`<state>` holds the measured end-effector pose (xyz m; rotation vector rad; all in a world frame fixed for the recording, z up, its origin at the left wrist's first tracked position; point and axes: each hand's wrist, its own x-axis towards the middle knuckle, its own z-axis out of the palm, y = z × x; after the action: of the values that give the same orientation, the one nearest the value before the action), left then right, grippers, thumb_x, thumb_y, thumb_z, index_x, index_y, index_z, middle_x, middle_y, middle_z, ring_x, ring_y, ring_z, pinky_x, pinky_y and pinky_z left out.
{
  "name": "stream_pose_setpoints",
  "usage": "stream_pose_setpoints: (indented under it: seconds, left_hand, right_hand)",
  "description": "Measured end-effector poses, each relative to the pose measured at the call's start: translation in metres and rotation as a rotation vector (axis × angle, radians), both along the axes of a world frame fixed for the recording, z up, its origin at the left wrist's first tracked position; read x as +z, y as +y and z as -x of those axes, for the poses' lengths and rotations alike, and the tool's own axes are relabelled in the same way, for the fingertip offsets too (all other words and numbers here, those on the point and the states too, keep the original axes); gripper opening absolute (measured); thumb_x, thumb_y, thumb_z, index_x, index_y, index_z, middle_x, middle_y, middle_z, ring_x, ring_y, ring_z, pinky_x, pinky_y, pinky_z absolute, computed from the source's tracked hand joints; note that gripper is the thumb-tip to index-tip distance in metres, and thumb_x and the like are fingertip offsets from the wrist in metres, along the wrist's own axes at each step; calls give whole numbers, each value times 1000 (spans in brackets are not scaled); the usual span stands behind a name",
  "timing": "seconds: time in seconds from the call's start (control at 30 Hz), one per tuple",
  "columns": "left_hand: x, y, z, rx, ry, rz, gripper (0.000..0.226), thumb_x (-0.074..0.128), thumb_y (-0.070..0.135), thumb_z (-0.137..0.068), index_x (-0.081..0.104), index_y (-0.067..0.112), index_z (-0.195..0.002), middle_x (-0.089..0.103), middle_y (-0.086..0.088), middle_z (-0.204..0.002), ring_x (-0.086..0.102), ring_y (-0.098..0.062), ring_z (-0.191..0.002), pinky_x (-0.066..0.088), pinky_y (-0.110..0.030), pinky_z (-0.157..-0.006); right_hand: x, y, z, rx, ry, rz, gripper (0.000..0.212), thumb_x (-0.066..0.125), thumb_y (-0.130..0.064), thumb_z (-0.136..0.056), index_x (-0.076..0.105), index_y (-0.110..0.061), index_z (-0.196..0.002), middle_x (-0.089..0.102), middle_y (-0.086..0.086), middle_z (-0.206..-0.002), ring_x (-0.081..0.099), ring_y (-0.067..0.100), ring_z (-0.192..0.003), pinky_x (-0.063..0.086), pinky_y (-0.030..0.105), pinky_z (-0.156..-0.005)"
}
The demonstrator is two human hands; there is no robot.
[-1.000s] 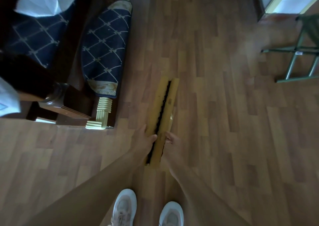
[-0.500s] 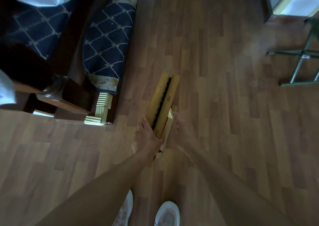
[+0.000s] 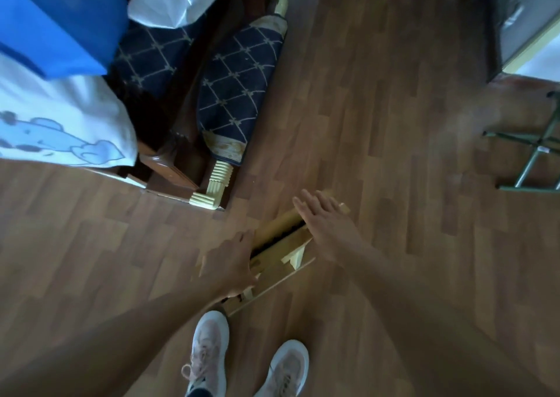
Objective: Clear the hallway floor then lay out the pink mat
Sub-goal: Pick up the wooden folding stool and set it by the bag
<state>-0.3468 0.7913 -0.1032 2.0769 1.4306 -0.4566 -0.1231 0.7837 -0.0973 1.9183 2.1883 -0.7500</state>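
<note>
The wooden frame lies on the floor before the shoes, right of the armchair.

On plank floor, bore yellow wooden frame between left hand and right hand, cream sofa leg beyond, green metal legs rightward.

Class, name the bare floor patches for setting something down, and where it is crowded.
Bare floor lies between the patterned cushion and the green stand; another patch lies left of the left hand. Crowded: around the wooden frame, right hand and shoes.
</note>
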Motion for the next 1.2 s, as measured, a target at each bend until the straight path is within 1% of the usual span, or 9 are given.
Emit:
stream_pose_setpoints:
  seconds: [0.13, 0.3, 0.4, 0.53, 0.67, 0.77, 0.87, 1.0, 1.2]
  left_hand:
    - [28, -2, 34, -92, 25, 1, 93, 68, 43, -68, 17, 27, -144, 38, 2, -139, 49, -21, -111, 48, -42, -83]
    - [58, -5, 81, -74, 28, -63, 96, 72, 38, -63, 19, 31, -142, 41, 7, -137, 50, -21, -113, 48, -35, -81]
    - [73, -9, 115, -48, 18, -88, 98, 72, 32, -64, 16, 32, -144, 38, 8, -140, 50, -22, -113, 43, -33, -83]
    - [90, -19, 176, -8, -36, -119, 90, 67, 35, -72, 14, 29, -145, 34, 0, -142, 44, -25, -117, 38, -35, -93]
    - [112, -30, 247, 51, -86, -177, 87, 66, 39, -75, 15, 31, -145, 38, -4, -133, 46, -25, -113, 39, -33, -93]
    - [132, -38, 303, 67, -55, -206, 93, 70, 41, -72, 15, 25, -145, 38, -4, -134, 44, -24, -114, 37, -33, -96]
    - [154, -47, 363, 89, -38, -220, 98, 74, 39, -66, 19, 19, -145, 37, -5, -136, 39, -25, -118, 36, -36, -101]
    - [186, -65, 445, 147, -35, -271, 95, 71, 36, -68, 18, 20, -145, 36, -1, -138, 37, -23, -121, 33, -35, -100]
    - [219, -93, 536, 189, 2, -366, 84, 63, 38, -76, 18, 20, -145, 37, -1, -139, 37, -23, -123, 35, -37, -100]
  right_hand:
    - [20, -2, 26, 178, -73, 33, 75, 48, 0, -87, 9, -16, -150, 15, 6, -157, 6, 27, -146, 6, 41, -120]
    - [54, 6, 71, 272, -95, -10, 71, 59, -2, -82, 26, -15, -143, 40, 5, -140, 33, 25, -133, 18, 40, -117]
    - [80, 7, 103, 242, -116, 14, 70, 61, 0, -81, 29, -18, -140, 40, 3, -136, 34, 28, -131, 29, 46, -109]
    - [109, 6, 162, 315, -165, -18, 65, 67, -5, -77, 36, -16, -133, 45, 4, -131, 41, 30, -126, 28, 54, -109]
    - [137, 5, 229, 400, -211, -100, 62, 69, -9, -76, 38, -15, -129, 46, 4, -127, 44, 26, -121, 27, 56, -110]
    - [161, 2, 286, 436, -231, -136, 63, 69, -10, -77, 37, -15, -130, 46, 5, -129, 40, 26, -125, 29, 55, -109]
    - [185, -2, 345, 479, -265, -184, 63, 69, -11, -75, 38, -14, -130, 47, 5, -126, 43, 26, -120, 35, 52, -104]
    - [217, -10, 427, 510, -271, -222, 55, 65, -9, -77, 40, -13, -125, 47, 5, -124, 43, 25, -118, 35, 54, -102]
    - [249, -18, 521, 580, -273, -274, 59, 66, -12, -78, 38, -13, -130, 47, 4, -128, 43, 25, -121, 33, 57, -104]
